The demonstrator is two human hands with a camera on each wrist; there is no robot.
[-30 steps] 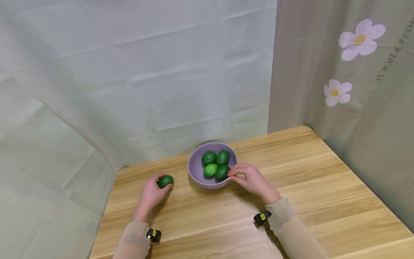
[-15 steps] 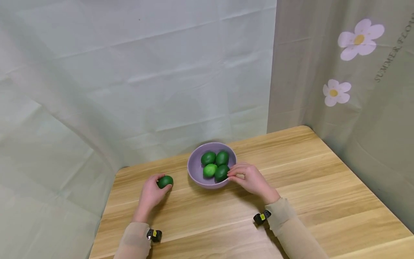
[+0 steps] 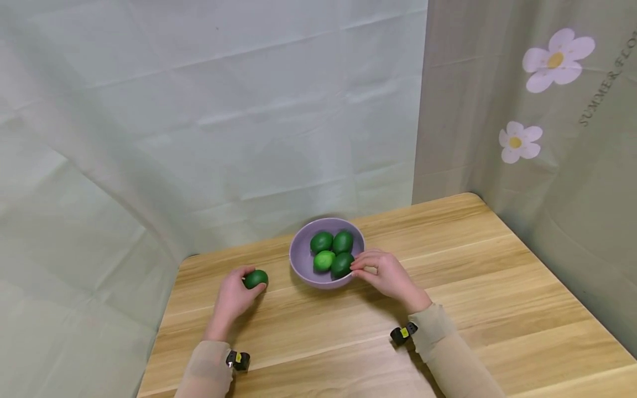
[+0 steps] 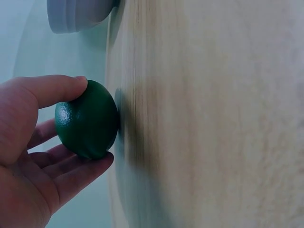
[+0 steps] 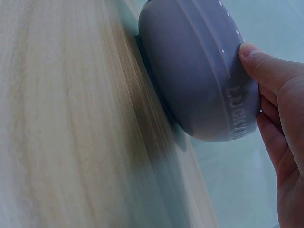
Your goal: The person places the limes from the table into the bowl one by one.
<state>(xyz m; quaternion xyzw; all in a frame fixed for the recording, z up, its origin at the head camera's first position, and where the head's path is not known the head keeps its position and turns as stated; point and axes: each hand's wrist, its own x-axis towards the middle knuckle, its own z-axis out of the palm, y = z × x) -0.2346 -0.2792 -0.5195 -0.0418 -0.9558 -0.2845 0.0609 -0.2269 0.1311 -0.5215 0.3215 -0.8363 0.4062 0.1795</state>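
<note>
In the left wrist view my left hand [image 4: 42, 137] holds a glossy dark green lime [image 4: 88, 118] between thumb and fingers, close over the wooden table. The head view has this left hand [image 3: 236, 294] left of a purple bowl [image 3: 301, 264]. Three more dark green limes, one of them the front lime [image 3: 342, 266], lie in the bowl with a bright green lime [image 3: 324, 261]. At the bowl's right front rim, my right hand [image 3: 387, 275] pinches the edge, fingertips beside the front lime. The right wrist view shows that thumb against the bowl's outer wall [image 5: 199, 71].
The bowl stands near the back edge of the wooden table [image 3: 318, 342]. A pale curtain [image 3: 278, 121] hangs right behind that edge. To the right hangs a grey-brown curtain [image 3: 463, 110] with printed flowers. A small black camera sits on each wrist.
</note>
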